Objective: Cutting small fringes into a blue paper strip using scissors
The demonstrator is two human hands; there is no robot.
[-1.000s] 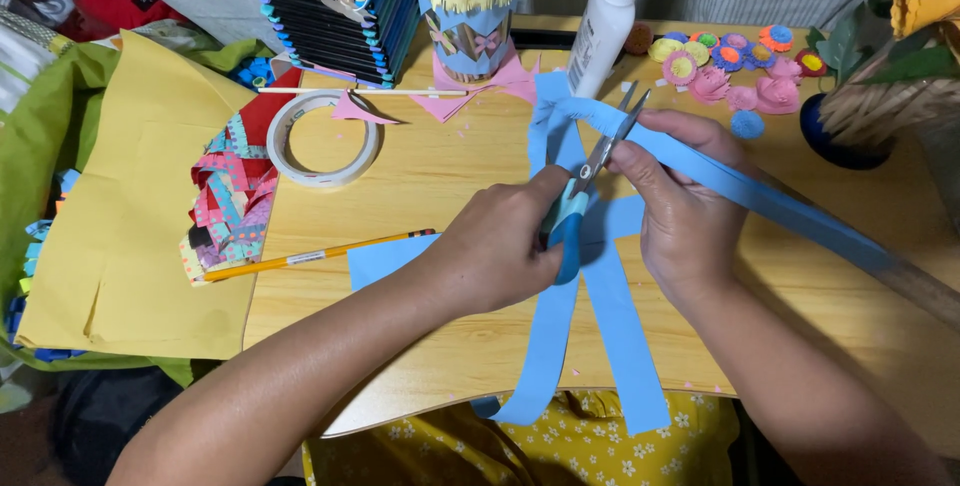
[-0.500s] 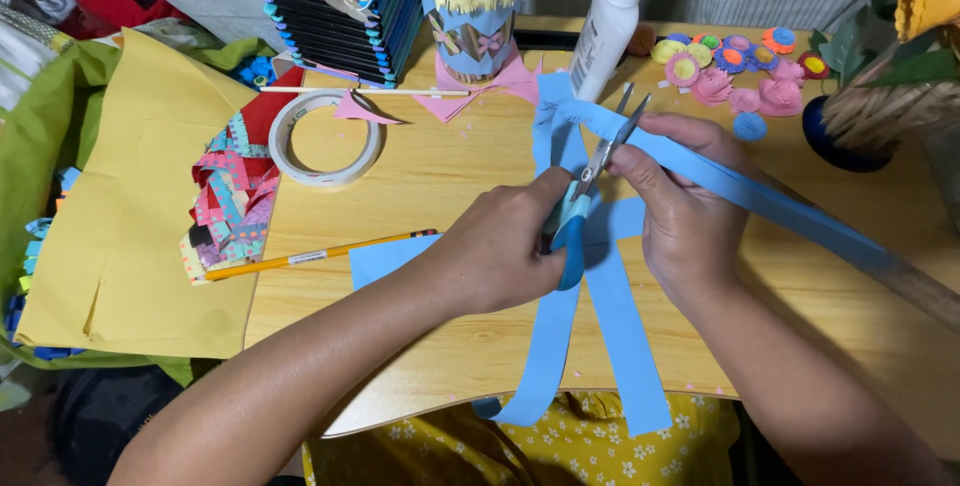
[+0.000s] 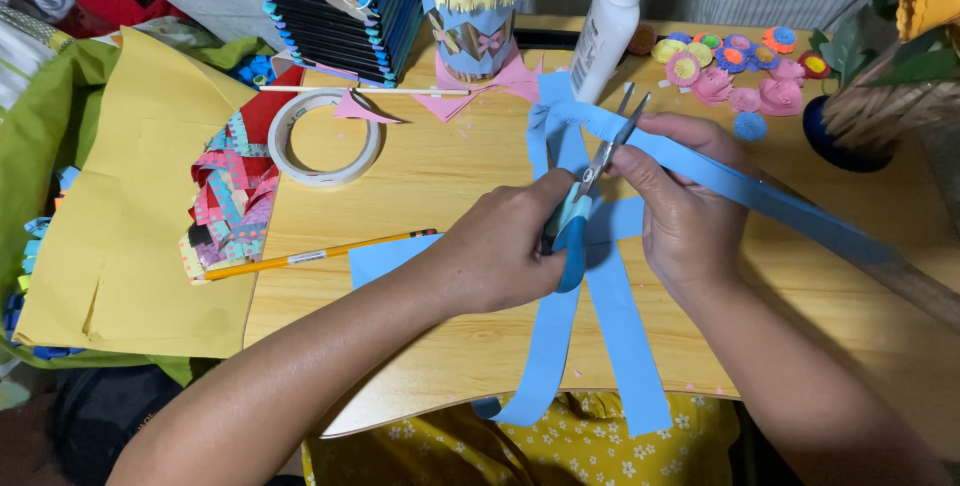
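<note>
My left hand grips blue-handled scissors, their metal blades pointing up and away with the tips slightly apart. My right hand pinches a long blue paper strip that runs from the blades off to the right. Two more blue strips hang over the near edge of the wooden table, and a blue sheet lies under my left wrist.
A roll of clear tape, a yellow pencil, patterned paper scraps and yellow card lie left. At the back stand a glue bottle, a decorated cup, a stacked holder and paper flowers.
The scissors and both hands have shifted slightly; the blades sit on the blue strip much as before. Nothing else has moved.
</note>
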